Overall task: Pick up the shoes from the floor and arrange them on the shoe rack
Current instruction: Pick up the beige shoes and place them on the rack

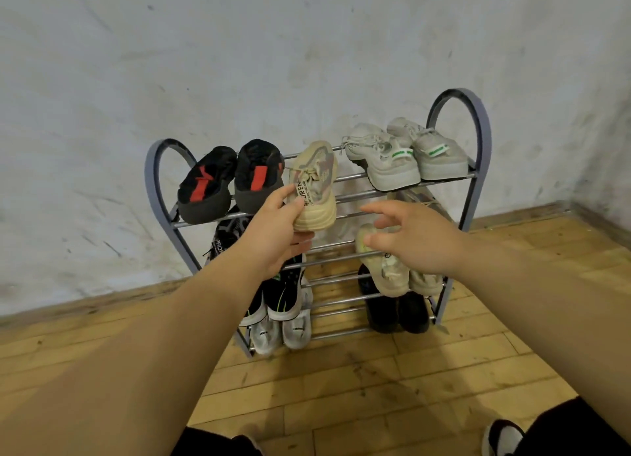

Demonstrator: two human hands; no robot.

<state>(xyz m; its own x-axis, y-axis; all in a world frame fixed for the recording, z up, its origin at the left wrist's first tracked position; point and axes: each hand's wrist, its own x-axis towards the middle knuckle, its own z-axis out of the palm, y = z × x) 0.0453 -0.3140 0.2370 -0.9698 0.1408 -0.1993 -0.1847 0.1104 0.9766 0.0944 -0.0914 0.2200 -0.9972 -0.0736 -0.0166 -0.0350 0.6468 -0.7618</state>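
Left hand [273,230] grips beige sneaker [316,185] by heel, toe wallward, aimed at free top-tier gap on shoe rack [479,141]. Right hand [416,237] empty, fingers spread, probably to steady.

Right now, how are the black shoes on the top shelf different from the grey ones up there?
The black shoes carry red patches; the grey shoes carry green tabs. The black shoes sit at the left end, the grey shoes at the right. Both are pairs on the top shelf of the shoe rack.
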